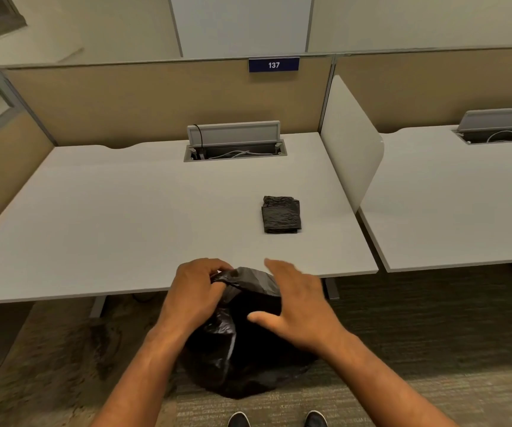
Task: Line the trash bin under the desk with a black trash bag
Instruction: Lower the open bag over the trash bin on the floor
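Left grip (197, 286) pinching black trash bag (242, 343), right grip (294, 306) spread, bin hidden.

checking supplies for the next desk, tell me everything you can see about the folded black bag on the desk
The folded black bag is thin, crinkled, glossy plastic, folded into a compact, roughly rectangular flat packet with slightly ragged edges. It lies flat on the white desk, right of centre, between the open cable tray and the front edge, near the white side divider. Nothing touches it but the desktop; both hands are busy with another bag nearer the front.
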`<state>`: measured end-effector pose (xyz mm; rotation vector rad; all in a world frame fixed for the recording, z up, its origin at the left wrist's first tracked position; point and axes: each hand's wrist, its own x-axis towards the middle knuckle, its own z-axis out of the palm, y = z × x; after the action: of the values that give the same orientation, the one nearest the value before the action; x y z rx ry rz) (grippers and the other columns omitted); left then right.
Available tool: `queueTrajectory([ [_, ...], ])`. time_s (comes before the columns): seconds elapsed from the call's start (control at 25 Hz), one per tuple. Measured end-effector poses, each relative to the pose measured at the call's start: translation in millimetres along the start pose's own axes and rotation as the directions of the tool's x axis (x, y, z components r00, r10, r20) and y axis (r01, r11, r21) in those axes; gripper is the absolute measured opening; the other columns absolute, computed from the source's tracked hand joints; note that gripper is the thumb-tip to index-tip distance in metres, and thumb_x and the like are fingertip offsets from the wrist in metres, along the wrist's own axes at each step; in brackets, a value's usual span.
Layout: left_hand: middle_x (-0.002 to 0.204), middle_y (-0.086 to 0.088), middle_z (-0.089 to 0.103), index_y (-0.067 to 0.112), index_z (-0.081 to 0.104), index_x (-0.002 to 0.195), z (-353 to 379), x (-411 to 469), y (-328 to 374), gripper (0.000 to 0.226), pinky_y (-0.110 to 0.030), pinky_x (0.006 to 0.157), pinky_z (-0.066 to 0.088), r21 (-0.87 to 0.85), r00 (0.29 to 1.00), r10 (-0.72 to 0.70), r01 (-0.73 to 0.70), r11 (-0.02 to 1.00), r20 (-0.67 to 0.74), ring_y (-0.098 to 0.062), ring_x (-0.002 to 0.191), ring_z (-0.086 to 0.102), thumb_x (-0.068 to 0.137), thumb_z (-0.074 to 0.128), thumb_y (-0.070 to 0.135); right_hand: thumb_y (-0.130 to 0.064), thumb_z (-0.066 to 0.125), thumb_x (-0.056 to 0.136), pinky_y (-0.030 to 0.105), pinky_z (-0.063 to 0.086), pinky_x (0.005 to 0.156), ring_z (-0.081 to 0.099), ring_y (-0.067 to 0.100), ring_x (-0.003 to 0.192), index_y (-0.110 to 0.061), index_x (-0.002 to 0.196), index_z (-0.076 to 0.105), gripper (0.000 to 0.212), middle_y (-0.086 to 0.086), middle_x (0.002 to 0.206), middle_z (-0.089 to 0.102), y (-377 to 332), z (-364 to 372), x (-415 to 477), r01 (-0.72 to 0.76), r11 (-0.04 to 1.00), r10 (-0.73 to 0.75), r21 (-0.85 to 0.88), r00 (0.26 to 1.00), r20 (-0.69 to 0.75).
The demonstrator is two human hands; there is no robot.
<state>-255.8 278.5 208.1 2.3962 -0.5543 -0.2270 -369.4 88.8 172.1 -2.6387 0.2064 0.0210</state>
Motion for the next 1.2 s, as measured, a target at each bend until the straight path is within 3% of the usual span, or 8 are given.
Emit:
queueTrajectory([
  [0.08, 0.091, 0.021, 0.075, 0.033, 0.085, 0.099, -1, 2, 3, 0.032, -0.008, 0.071, 0.044, -0.028, 1.000, -0.002, 0.002, 1.000, 0.020, 0.006, 0.083, 0.067, 0.088, 0.072, 0.006, -0.069, 0.055, 0.088, 0.052, 0.032, 0.121, 0.047, 0.021, 0.145, -0.031, 0.160, 0.030, 0.085, -0.003, 0.159, 0.050, -12, 18, 8, -0.018, 0.999, 0.021, -0.038, 0.997, 0.068],
  [0.2, 0.081, 0.015, 0.067, 0.042, 0.075, 0.098, -6, 4, -9, 0.039, -0.010, 0.062, 0.041, 0.035, 0.995, -0.036, 0.032, 0.999, 0.094, -0.003, 0.075, 0.065, 0.085, 0.076, 0.005, -0.023, 0.055, 0.091, 0.049, 0.047, 0.106, 0.066, 0.023, 0.114, -0.029, 0.130, 0.063, 0.040, -0.002, 0.121, 0.073, -6, 30, 12, -0.117, 0.988, 0.120, 0.096, 0.993, -0.020],
  [0.36, 0.096, 0.013, 0.065, 0.035, 0.078, 0.106, -2, -3, -47, 0.040, -0.019, 0.072, 0.050, 0.270, 0.966, -0.101, 0.034, 0.962, 0.240, -0.006, 0.084, 0.061, 0.086, 0.071, 0.001, -0.007, 0.051, 0.091, 0.042, 0.058, 0.088, 0.069, 0.018, 0.097, -0.026, 0.115, 0.068, 0.035, -0.003, 0.107, 0.073, 16, 36, -4, -0.294, 0.928, 0.313, 0.230, 0.948, -0.054],
  [0.52, 0.095, 0.014, 0.061, 0.042, 0.062, 0.085, 11, -23, -89, 0.033, -0.032, 0.075, 0.057, 0.360, 0.955, -0.256, 0.190, 0.914, 0.147, -0.006, 0.082, 0.061, 0.084, 0.072, 0.011, -0.004, 0.052, 0.095, 0.032, 0.053, 0.070, 0.065, 0.012, 0.085, -0.025, 0.117, 0.067, 0.034, -0.006, 0.101, 0.069, 38, 56, -30, -0.387, 0.887, 0.430, 0.251, 0.891, -0.147],
  [0.76, 0.097, 0.010, 0.066, 0.037, 0.059, 0.088, 63, -37, -124, 0.034, -0.035, 0.075, 0.058, 0.216, 0.925, -0.368, 0.341, 0.915, 0.098, -0.009, 0.082, 0.063, 0.089, 0.066, 0.005, 0.008, 0.051, 0.094, 0.043, 0.056, 0.077, 0.067, 0.028, 0.091, -0.011, 0.119, 0.070, 0.036, 0.006, 0.102, 0.072, 72, 100, -49, -0.550, 0.734, 0.654, 0.399, 0.732, -0.192],
  [0.92, 0.094, 0.005, 0.069, 0.030, 0.064, 0.099, 128, -23, -142, 0.023, -0.037, 0.074, 0.055, 0.112, 0.867, -0.472, 0.460, 0.881, 0.159, -0.020, 0.085, 0.068, 0.101, 0.053, 0.009, 0.007, 0.048, 0.097, 0.036, 0.046, 0.073, 0.066, 0.030, 0.086, -0.010, 0.124, 0.068, 0.038, 0.008, 0.096, 0.072, 110, 139, -43, -0.635, 0.580, 0.791, 0.511, 0.590, -0.165],
  [1.08, 0.100, 0.001, 0.070, 0.020, 0.073, 0.115, 201, 8, -159, 0.036, -0.034, 0.084, 0.047, -0.129, 0.803, -0.562, 0.590, 0.797, 0.198, -0.030, 0.107, 0.070, 0.103, 0.046, 0.000, 0.008, 0.046, 0.096, 0.034, 0.045, 0.084, 0.061, 0.023, 0.095, -0.012, 0.128, 0.069, 0.044, 0.002, 0.103, 0.069, 154, 180, -18, -0.631, 0.458, 0.863, 0.626, 0.485, -0.142],
  [1.2, 0.105, 0.001, 0.072, 0.018, 0.073, 0.120, 247, 29, -167, 0.046, -0.030, 0.091, 0.045, -0.228, 0.821, -0.552, 0.571, 0.789, 0.146, -0.027, 0.109, 0.069, 0.098, 0.046, -0.010, 0.007, 0.045, 0.096, 0.029, 0.044, 0.089, 0.064, 0.022, 0.102, -0.015, 0.126, 0.071, 0.045, 0.001, 0.106, 0.070, 190, 203, 4, -0.571, 0.417, 0.883, 0.707, 0.439, -0.167],
])
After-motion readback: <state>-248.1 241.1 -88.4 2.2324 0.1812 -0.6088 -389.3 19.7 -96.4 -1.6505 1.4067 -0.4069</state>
